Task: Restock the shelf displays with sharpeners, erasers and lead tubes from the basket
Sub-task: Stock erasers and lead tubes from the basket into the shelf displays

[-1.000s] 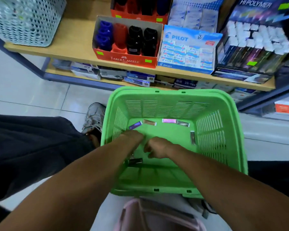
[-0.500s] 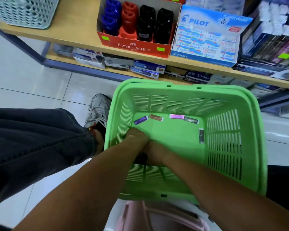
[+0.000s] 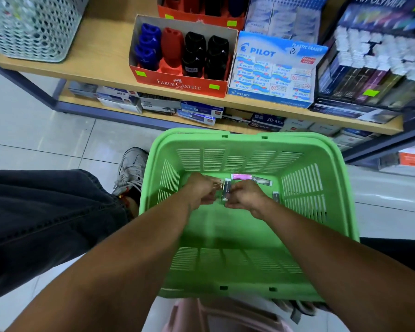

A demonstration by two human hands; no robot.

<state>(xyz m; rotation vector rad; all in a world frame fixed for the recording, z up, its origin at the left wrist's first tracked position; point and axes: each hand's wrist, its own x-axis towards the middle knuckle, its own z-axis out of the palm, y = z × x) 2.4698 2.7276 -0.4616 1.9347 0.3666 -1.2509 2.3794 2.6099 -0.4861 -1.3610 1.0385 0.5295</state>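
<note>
Both my hands reach into the green basket [image 3: 340, 188] on the floor. My left hand [image 3: 199, 190] grips lead tubes, a gold-brown one [image 3: 218, 186] showing at its fingers. My right hand [image 3: 246, 196] pinches a dark lead tube [image 3: 225, 191] held upright between the two hands. A pink tube [image 3: 241, 176], a dark tube [image 3: 262, 180] and another dark tube [image 3: 276, 196] lie on the basket floor. On the shelf above stand the Faber-Castell sharpener box [image 3: 180, 83], the Pilot eraser box [image 3: 273, 75] and the lead tube display [image 3: 369, 73].
A pale perforated bin [image 3: 31, 27] stands at the shelf's left end. Boxed stock fills the lower shelf [image 3: 158, 105]. My dark-trousered leg [image 3: 46, 212] and white shoe [image 3: 132, 168] lie left of the basket. A pink object [image 3: 216, 317] sits below the basket's near rim.
Both hands moved from the basket's near left corner toward its far middle, now holding tubes. The purple and brown tubes that lay at the far left are no longer on the basket floor.
</note>
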